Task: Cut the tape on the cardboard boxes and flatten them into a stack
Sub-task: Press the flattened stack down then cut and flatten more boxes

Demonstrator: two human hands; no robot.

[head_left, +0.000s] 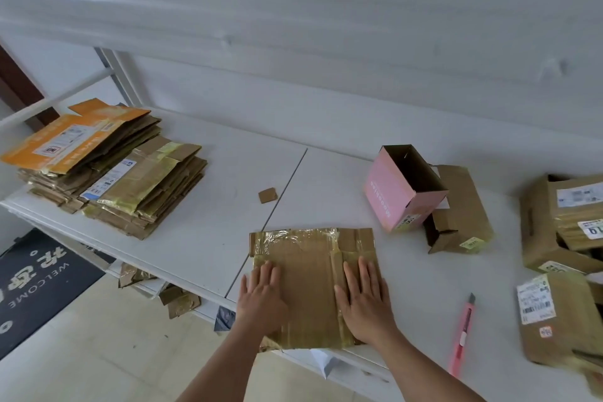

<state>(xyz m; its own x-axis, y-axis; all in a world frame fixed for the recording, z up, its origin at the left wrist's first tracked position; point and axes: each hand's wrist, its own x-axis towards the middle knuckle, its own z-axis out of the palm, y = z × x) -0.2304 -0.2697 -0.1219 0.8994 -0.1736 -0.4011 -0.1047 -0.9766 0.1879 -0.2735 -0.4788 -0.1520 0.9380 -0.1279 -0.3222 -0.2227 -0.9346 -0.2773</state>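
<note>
Hands lie flat, fingers straight and together, on a flattened cardboard box at the near edge of the white table: left hand on its left part, right hand on its right part. Neither grips anything. The box's near edge overhangs the table edge slightly; glossy tape covers its far strip.

Bare tabletop lies between this box and the stack of flattened boxes at far left, with only a small cardboard scrap beside the table seam. The stack reaches the table's left edge; an orange printed box tops it, writing too small to read.

A pink utility knife lies right of the right hand, apart from it. Beyond stand a pink box, open-topped and tilted, and a brown box touching it. Unflattened labelled boxes crowd the right edge, labels blurred.

A dark floor mat reads "WELCOME".
</note>
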